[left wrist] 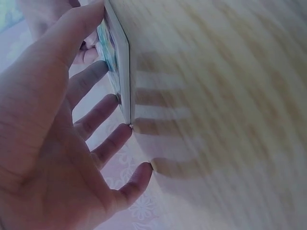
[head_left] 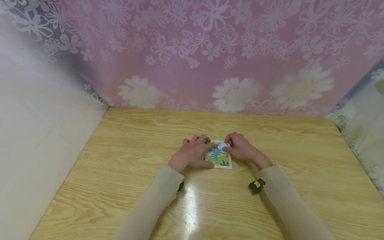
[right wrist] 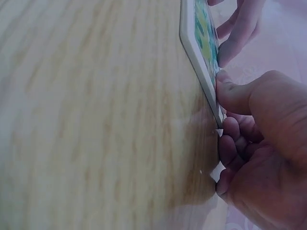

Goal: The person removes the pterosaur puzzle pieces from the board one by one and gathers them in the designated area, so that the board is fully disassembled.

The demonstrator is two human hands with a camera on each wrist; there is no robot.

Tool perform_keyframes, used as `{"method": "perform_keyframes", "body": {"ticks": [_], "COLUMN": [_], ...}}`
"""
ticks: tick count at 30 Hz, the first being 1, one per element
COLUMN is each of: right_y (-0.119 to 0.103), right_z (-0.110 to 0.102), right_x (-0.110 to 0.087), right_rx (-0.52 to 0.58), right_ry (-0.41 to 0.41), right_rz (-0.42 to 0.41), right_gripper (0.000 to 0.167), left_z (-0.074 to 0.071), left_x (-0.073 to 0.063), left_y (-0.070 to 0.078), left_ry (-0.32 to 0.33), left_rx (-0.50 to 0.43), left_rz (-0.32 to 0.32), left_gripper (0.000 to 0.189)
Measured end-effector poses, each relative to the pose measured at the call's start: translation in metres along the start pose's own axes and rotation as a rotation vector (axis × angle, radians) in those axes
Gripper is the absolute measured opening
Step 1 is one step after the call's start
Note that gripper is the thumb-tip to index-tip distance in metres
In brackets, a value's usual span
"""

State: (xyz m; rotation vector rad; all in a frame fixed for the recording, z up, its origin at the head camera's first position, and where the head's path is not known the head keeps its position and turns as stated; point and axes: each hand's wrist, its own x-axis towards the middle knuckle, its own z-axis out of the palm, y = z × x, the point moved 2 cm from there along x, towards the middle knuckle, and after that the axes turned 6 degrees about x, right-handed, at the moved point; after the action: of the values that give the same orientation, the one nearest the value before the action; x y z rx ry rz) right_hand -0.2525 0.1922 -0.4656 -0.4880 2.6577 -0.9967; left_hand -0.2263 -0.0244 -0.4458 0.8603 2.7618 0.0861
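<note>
A small square dinosaur picture board (head_left: 221,161) with a pale border lies on the wooden table, showing a teal dinosaur among green plants. My left hand (head_left: 194,152) is spread over its left side, index fingertip on the picture and thumb at the near edge. The left wrist view shows the fingers (left wrist: 111,143) of that hand fairly straight, some touching the board, others the table. At the far right corner my right hand (head_left: 241,147) grips the board, thumb (right wrist: 235,93) on the picture and other fingers curled beside the edge. Part of the picture is hidden under both hands.
The wood-grained table (head_left: 135,143) extends around the board. A pink floral curtain (head_left: 186,66) hangs along its far edge, with pale fabric (head_left: 45,116) at the left. A black wrist device (head_left: 255,186) sits by the right sleeve.
</note>
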Motion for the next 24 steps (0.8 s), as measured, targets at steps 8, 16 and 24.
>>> {"method": "perform_keyframes", "body": {"ticks": [8,16,24], "right_y": [-0.0001,0.0022,0.0043], "right_z": [-0.0020,-0.0003,-0.0007], "right_x": [-0.0013,-0.0023,-0.0018], "right_rx": [0.084,0.144,0.139], "right_ry": [0.025,0.027,0.046], "right_rz": [-0.018,-0.009,-0.026], "right_gripper": [0.019,0.019,0.015], "left_z": [-0.0013,0.0044,0.0067], "left_x": [0.0005,-0.0039,-0.0047], "left_y": [0.0004,0.0022,0.0077], "left_ry": [0.015,0.023,0.001], "left_rx": [-0.014,-0.085,-0.064], "left_rz": [0.012,0.081,0.131], "left_gripper": [0.077,0.067,0.054]}}
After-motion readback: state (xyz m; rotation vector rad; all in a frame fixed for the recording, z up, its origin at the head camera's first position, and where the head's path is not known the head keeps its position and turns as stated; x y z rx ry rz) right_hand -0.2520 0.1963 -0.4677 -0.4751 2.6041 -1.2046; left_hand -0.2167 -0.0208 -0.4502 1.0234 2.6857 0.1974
